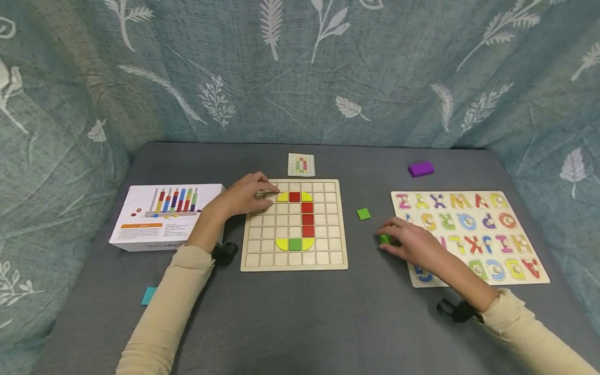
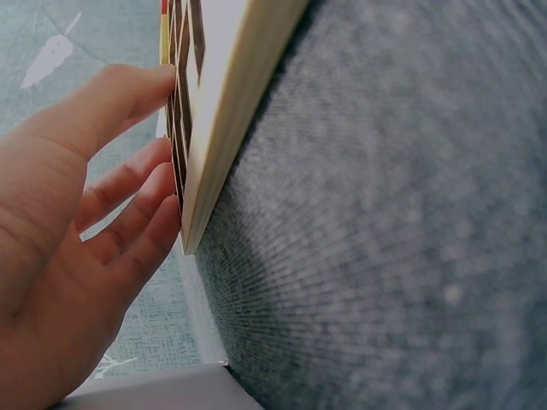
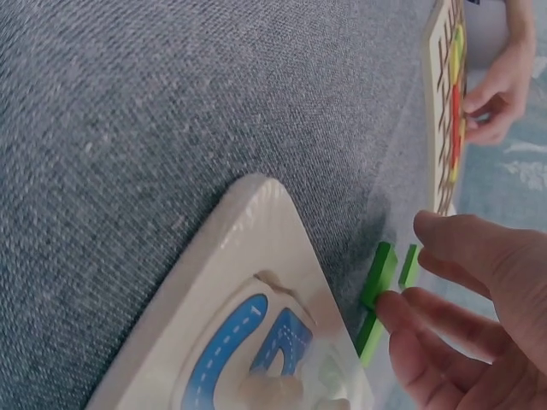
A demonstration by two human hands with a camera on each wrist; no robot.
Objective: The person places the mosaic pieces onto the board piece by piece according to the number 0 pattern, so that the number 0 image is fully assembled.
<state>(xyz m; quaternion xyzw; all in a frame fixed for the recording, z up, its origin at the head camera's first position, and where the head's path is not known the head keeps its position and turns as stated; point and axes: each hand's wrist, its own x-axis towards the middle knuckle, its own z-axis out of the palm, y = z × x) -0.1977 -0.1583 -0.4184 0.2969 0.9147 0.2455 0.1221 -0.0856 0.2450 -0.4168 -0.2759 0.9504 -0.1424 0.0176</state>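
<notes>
My left hand (image 1: 248, 194) rests at the upper left of a wooden grid board (image 1: 262, 260), its fingertips by a yellow quarter-round piece (image 1: 283, 197). Red squares (image 1: 307, 219), a green square (image 1: 295, 244) and more yellow pieces form a curved shape on the grid. In the left wrist view, the thumb and fingertips meet the board's face near its edge. My right hand (image 1: 412, 240) reaches over green tiles (image 1: 384, 239) beside the letter puzzle. In the right wrist view, a fingertip is right at one green tile (image 3: 379, 278), the thumb apart from it.
Another green tile (image 1: 363, 213) lies between the grid board and the letter puzzle (image 1: 473, 278). Behind the board is a small pattern card (image 1: 301, 164). A purple block (image 1: 421, 169) lies at the back right. At left are an abacus box (image 1: 164, 221) and a teal piece (image 1: 148, 296).
</notes>
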